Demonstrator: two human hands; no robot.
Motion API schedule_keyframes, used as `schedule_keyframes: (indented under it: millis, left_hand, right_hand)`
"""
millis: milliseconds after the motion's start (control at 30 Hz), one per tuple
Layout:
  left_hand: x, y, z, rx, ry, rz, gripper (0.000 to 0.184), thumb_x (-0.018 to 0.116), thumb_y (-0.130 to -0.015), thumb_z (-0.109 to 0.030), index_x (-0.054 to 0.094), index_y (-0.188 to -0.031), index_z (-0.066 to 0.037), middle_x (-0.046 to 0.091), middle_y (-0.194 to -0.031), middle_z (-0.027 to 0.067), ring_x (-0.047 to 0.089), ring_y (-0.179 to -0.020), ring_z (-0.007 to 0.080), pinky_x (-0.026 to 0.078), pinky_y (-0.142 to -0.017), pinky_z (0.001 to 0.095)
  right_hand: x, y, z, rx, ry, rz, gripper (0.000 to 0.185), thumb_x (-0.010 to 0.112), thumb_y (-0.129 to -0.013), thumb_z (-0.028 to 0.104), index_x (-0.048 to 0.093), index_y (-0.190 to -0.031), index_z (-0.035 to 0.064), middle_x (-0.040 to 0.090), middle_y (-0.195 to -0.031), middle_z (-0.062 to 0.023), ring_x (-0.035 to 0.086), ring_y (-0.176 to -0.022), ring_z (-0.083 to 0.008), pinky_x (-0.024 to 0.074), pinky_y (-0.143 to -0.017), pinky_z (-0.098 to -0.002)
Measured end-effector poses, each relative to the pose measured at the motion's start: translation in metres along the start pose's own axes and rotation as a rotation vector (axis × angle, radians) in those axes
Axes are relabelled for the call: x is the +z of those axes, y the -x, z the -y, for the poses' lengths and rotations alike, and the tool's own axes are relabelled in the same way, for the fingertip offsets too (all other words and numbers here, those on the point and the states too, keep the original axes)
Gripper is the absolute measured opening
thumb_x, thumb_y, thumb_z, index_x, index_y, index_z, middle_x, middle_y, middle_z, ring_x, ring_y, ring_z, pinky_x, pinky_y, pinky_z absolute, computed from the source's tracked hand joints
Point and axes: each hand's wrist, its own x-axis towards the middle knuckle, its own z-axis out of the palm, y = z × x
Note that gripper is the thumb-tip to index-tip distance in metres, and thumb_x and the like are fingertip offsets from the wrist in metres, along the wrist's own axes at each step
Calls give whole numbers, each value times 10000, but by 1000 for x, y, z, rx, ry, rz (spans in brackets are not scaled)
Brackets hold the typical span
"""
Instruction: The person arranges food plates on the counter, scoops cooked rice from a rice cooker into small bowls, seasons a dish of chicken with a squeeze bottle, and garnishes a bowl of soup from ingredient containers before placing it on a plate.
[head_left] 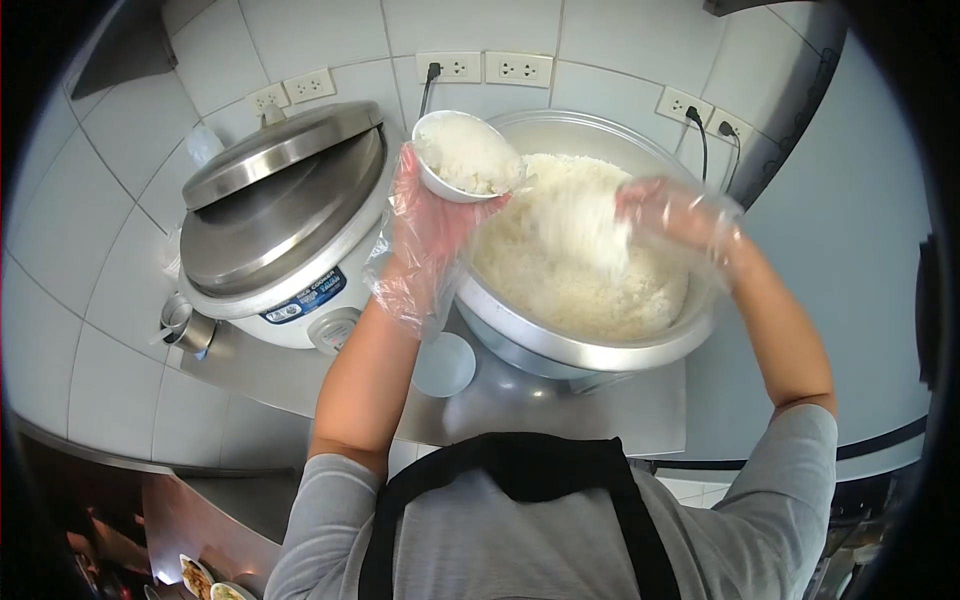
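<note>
- White bowl [437, 182], with cooked rice [468, 148] inside: raised beside the left rim of the large pot, its underside hidden by the hand
- Left hand [438, 222], in a clear plastic glove: grasping the bowl from below, thumb along its left side and fingers reaching its right; the bowl rests within this grip
- Right hand [680, 212], also gloved: above the pot, blurred; whether its fingers are clenched or released cannot be told
- White streak [590, 232] beneath the right hand: too smeared to identify as rice or implement
- Large pot [585, 352], with silver rim: holding a broad mass of rice [640, 292], partly masked by the right hand and streak
- Pale round object [444, 366] on the steel counter [560, 408]: partly covered by the left forearm
- Rice cooker [240, 318], at left: blue label [303, 295] reading "RICE COOKER", its smaller print illegible; a metal lid [300, 150] lies tilted on top
- Food dishes [228, 592], lower left: cut off by the frame edge
</note>
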Motion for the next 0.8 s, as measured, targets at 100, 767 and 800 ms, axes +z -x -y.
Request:
schedule_keyframes:
  millis: [100,767,800]
  left_hand:
    - [3,-3,5,-57,4,38,822,469,-821,-678,315,-1370,-86,389,-1365,165,426,-1231,358,455,-912,519]
    - [20,2,19,-139,-51,30,745,478,-815,-623,347,-1382,-158,378,-1416,100,369,-1286,334,338,-980,565]
    - [17,2,18,-142,-48,44,741,481,-819,-610,341,-1384,-151,373,-1417,109,365,-1291,337,332,-988,570]
  right_hand:
    - [-24,-20,57,160,217,-264,306,523,-915,246,580,-1159,70,634,-1039,-133,613,-955,-235,470,-856,-333]
    - [10,-19,164,170,730,-169,352,337,-959,212,550,-1225,121,627,-1004,-177,599,-951,-335,481,-849,-403]
    - [18,-25,143,136,707,-253,348,342,-959,224,556,-1212,116,627,-997,-184,599,-942,-339,483,-843,-400]
